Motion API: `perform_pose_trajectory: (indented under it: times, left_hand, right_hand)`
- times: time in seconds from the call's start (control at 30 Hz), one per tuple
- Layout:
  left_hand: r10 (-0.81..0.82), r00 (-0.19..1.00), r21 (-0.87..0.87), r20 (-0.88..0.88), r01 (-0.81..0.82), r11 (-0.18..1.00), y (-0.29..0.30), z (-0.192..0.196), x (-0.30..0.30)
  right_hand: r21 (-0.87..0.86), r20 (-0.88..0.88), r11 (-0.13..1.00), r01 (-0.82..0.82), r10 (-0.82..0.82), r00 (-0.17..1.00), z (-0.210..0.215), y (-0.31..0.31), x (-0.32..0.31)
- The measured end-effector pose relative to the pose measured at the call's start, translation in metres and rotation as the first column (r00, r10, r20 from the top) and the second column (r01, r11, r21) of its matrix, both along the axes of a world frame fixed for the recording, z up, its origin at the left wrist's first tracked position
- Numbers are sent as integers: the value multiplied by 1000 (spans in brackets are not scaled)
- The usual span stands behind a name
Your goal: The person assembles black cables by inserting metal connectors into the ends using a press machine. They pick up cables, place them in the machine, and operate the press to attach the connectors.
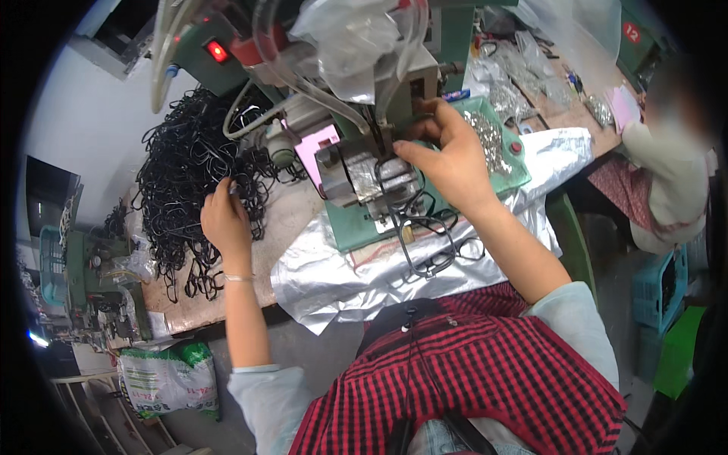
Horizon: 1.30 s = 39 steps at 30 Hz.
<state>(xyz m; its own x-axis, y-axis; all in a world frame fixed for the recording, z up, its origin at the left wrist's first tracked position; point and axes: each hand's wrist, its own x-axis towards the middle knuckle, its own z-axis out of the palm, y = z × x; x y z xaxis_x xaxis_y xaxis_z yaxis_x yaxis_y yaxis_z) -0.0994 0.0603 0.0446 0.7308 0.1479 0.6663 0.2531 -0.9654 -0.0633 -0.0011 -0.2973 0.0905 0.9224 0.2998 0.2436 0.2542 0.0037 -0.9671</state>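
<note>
Worn and brown, the desk (284, 216) is partly covered by a crinkled silver sheet (311, 284). Nearest is a red-and-black checked apron (485, 379), with a pale sleeve on either side of it. Just beyond, on the sheet beneath the machine, black glasses-like frames (434, 271) lie in a loose cluster, at least one reaching up to the machine's metal block (394, 173). Above them the right hand (451, 155) is at the green machine (440, 34): its thumb and fingers are bent and slightly apart close to the block, and I cannot tell whether they grip anything. Well to its left, the left hand (227, 220) is at the near edge of a big tangled pile of black frames (178, 174); its fingers are curled, the tips close together, but whether they have hold of a frame cannot be made out. Beside the right hand, a green tray (517, 180) carries small shiny metal pieces (485, 136). Past the pile, a red switch (217, 51) glows on a green housing. Farther right, another person (671, 178) sits near a blue basket (658, 292).
</note>
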Motion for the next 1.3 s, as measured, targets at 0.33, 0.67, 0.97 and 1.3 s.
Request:
perform_pose_trajectory:
  times: [0.33,0.67,0.97,1.3]
  left_hand:
    - [-573,536,-311,620,838,448,-162,110,-12]
    - [-617,737,-904,275,-20,-427,-202,83,-40]
    - [-605,773,-784,190,-251,-568,-208,70,-10]
    - [-553,772,-727,314,-179,-663,-207,54,-19]
  right_hand:
    - [324,-72,943,-70,98,993,7,16,-10]
    - [-523,551,680,514,-189,813,-41,-65,6]
    - [-490,539,648,583,-300,787,-86,-86,39]
    - [31,77,899,436,-438,896,-86,-89,38]
